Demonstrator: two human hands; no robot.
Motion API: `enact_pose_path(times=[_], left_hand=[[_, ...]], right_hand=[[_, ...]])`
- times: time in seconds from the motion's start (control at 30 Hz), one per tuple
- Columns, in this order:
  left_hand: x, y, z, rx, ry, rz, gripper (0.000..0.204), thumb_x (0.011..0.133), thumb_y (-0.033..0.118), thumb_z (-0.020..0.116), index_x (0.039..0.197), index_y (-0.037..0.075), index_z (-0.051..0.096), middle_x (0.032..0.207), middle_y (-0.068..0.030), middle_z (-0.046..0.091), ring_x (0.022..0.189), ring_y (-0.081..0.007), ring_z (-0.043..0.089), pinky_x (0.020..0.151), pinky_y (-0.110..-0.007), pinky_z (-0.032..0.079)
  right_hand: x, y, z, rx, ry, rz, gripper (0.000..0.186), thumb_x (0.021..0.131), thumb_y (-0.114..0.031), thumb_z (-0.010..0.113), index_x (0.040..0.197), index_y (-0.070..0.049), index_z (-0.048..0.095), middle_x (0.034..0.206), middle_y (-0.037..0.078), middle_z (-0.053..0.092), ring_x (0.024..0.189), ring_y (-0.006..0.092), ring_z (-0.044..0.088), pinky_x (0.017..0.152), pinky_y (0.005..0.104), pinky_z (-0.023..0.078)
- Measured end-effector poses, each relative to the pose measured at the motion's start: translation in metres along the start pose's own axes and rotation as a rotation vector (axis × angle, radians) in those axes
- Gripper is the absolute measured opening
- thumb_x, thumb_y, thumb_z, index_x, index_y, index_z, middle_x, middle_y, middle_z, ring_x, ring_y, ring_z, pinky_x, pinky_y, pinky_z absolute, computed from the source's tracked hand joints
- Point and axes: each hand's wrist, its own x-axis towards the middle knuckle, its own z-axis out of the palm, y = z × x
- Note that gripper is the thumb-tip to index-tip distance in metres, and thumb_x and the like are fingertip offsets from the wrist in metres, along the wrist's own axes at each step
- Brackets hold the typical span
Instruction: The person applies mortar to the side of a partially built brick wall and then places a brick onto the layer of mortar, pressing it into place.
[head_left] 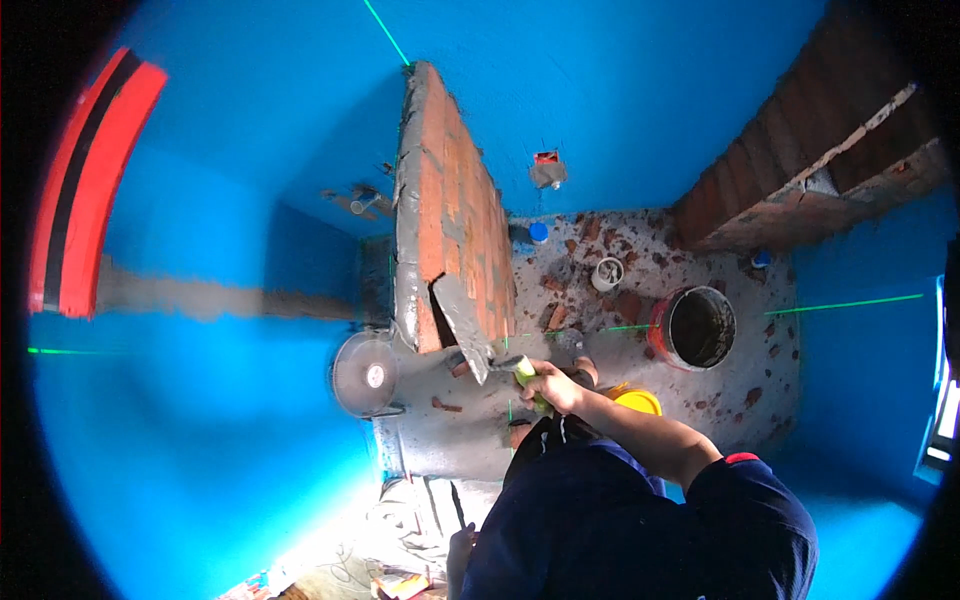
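My right hand [552, 388] is closed round the yellow-green handle of a trowel [463, 322]. Its grey, mortar-smeared blade lies at the near end of a brick partition wall [458, 190], with a dark gap or shadow beside it; whether they touch I cannot tell. Wet grey mortar [408, 200] coats the wall's left edge. Low by my body, my left hand [461, 548] is closed on a thin dark tool [458, 505], seen edge-on, its kind unclear.
Right of me stands a mortar bucket [702, 330], near a small white pot [607, 274] and a yellow container [636, 402]. A round fan [364, 375] is at left. Brick bits litter the floor [640, 225]. A low brick wall [800, 180] runs far right. Green laser lines cross the room.
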Motion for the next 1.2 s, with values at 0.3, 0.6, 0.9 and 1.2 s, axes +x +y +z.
enact_pose_path(times=[0.3, 0.6, 0.9, 1.2], left_hand=[[-0.031, 0.031, -0.007, 0.083, 0.007, -0.025, 0.038, 0.09, 0.034, 0.058, 0.099, -0.003, 0.06, 0.078, -0.0116, 0.063, 0.073, -0.0222, 0.06, 0.066, -0.034, 0.047], [-0.036, 0.049, -0.014, 0.142, 0.014, -0.037, 0.038, 0.09, 0.034, 0.058, 0.098, -0.003, 0.06, 0.078, -0.0114, 0.063, 0.074, -0.0221, 0.06, 0.067, -0.034, 0.047], [-0.039, 0.078, -0.008, 0.205, -0.006, -0.029, 0.038, 0.089, 0.034, 0.059, 0.098, -0.003, 0.06, 0.079, -0.0113, 0.063, 0.074, -0.022, 0.06, 0.067, -0.034, 0.047], [-0.04, 0.093, -0.006, 0.245, -0.013, -0.029, 0.038, 0.089, 0.034, 0.059, 0.098, -0.003, 0.06, 0.08, -0.0112, 0.063, 0.075, -0.0219, 0.06, 0.068, -0.034, 0.046]], right_hand=[[0.044, 0.067, -0.037, 0.108, 0.058, 0.121, 0.016, 0.067, 0.005, 0.056, 0.081, -0.003, 0.052, 0.07, 0.005, 0.051, 0.058, 0.0182, 0.054, 0.052, 0.0307, 0.045], [0.032, 0.057, -0.022, 0.161, 0.063, 0.072, 0.026, 0.067, 0.007, 0.052, 0.09, -0.004, 0.051, 0.074, 0.004, 0.05, 0.06, 0.0161, 0.052, 0.055, 0.0278, 0.044], [0.048, 0.044, -0.013, 0.18, 0.127, 0.068, 0.009, 0.072, 0.003, 0.053, 0.078, -0.002, 0.049, 0.065, 0.008, 0.052, 0.051, 0.0181, 0.052, 0.045, 0.0311, 0.042], [0.053, 0.009, -0.009, 0.394, 0.216, 0.042, 0.014, 0.072, 0.001, 0.052, 0.085, -0.003, 0.049, 0.068, 0.006, 0.049, 0.05, 0.0174, 0.05, 0.046, 0.0293, 0.042]])
